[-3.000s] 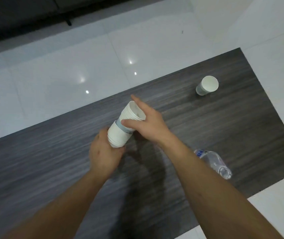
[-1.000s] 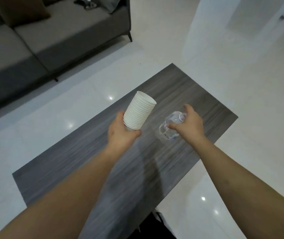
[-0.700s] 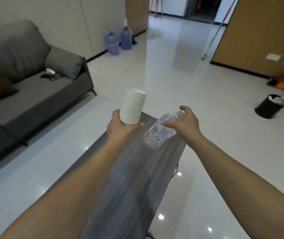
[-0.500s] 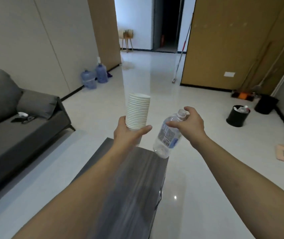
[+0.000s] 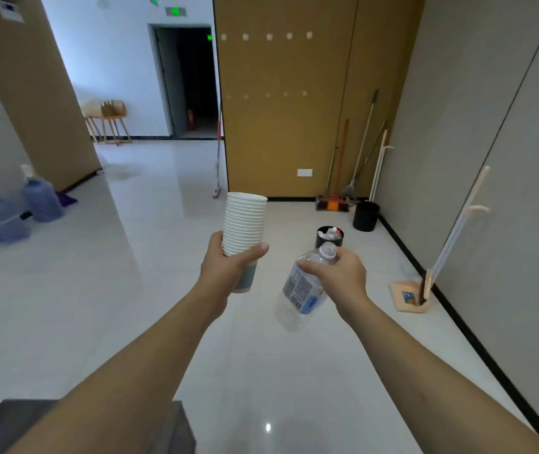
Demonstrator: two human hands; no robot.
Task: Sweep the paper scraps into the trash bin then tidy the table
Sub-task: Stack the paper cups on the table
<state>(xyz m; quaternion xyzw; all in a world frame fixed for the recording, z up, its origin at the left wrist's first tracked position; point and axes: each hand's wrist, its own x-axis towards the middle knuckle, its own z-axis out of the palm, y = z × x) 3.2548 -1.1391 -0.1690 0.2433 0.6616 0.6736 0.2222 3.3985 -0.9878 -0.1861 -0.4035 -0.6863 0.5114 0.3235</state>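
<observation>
My left hand (image 5: 229, 270) grips an upright stack of white paper cups (image 5: 244, 224) near its base, held out in front of me. My right hand (image 5: 340, 276) holds a clear plastic water bottle (image 5: 301, 293) by its neck, its body hanging down and to the left. A black trash bin (image 5: 329, 236) with litter in it stands on the floor beyond my right hand. Only a corner of the dark wood table (image 5: 176, 430) shows at the bottom edge, partly behind my left forearm.
A second black bin (image 5: 365, 216) stands by the wall near several brooms and mops (image 5: 350, 178). Large water jugs (image 5: 19, 208) sit on the left. A dustpan on a stand (image 5: 412, 294) is by the right wall. White tiled floor stretches ahead.
The view has risen from the table to the room, and the table has slid to the bottom edge. The single cup went from the table. My right hand took the bottle; both hands carry their loads.
</observation>
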